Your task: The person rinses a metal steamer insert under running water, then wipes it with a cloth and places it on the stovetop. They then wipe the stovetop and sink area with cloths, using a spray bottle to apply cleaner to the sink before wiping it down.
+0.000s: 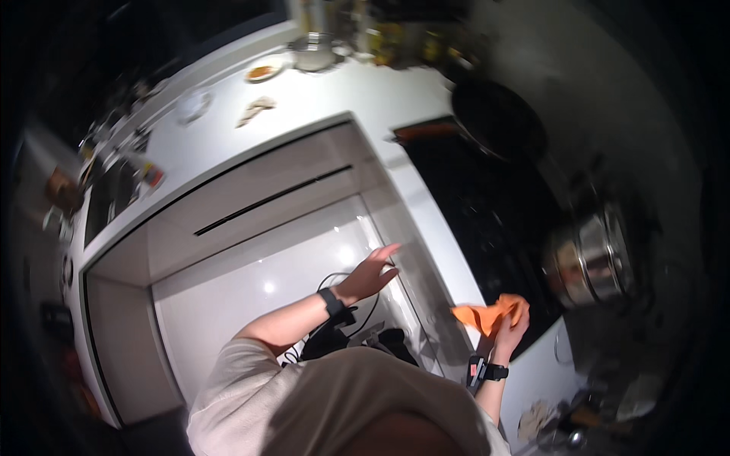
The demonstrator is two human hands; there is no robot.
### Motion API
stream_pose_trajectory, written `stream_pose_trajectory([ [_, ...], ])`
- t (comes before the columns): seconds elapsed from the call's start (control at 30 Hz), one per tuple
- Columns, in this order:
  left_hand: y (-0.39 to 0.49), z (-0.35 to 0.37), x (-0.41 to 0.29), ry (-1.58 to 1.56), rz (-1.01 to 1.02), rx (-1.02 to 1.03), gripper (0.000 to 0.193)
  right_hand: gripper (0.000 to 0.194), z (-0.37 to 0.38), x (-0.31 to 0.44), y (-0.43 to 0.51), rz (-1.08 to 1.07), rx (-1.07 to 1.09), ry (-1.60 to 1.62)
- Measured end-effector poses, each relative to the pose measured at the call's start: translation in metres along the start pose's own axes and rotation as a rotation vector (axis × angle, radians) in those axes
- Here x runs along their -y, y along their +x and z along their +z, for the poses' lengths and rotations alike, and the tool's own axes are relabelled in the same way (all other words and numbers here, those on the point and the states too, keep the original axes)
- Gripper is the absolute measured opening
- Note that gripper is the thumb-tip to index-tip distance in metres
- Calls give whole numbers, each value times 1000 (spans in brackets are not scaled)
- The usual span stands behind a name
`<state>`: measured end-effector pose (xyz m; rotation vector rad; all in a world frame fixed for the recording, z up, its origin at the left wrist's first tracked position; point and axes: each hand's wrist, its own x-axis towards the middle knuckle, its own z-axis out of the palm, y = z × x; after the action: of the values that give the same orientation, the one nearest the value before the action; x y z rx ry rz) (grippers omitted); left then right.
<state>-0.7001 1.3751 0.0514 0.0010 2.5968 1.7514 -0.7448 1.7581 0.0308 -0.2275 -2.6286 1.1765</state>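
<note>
My right hand [511, 329] holds a crumpled orange cloth [483, 315] at the near edge of the black cooktop [473, 211]. One end of the cloth hangs over the white counter strip. My left hand [369, 276] is raised over the floor, its fingers apart and nothing in it. Both wrists wear black bands. A stack of steel pots [590, 262] stands at the right side of the cooktop, and a large dark pan [499, 121] is at its far end.
The white counter [319, 97] bends round to the left. On it are a plate with orange food [262, 71], a steel pot [313, 52], a beige cloth [256, 110] and a sink [114, 191]. Another crumpled cloth [533, 419] and utensils lie at the lower right.
</note>
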Motion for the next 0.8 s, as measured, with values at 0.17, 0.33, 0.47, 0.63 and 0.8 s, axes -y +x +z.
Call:
stream_pose_trajectory([
  [0.17,-133,-107,107,-126,-462,-373,53,52,132,34,-6,-250,-50,-388],
  [0.33,-259,-197,160,-37,-382,-677,38,45,270,219,-61,-136,619,492],
  [0.47,-330,-271,155,-169,-512,-856,41,49,365,378,-172,-408,912,661],
  [0.63,-350,-342,128,-332,-490,-918,60,50,439,531,-287,-268,1345,906],
  [0.8,-326,-443,146,-800,-100,-1204,78,63,521,587,-348,-963,1838,613],
])
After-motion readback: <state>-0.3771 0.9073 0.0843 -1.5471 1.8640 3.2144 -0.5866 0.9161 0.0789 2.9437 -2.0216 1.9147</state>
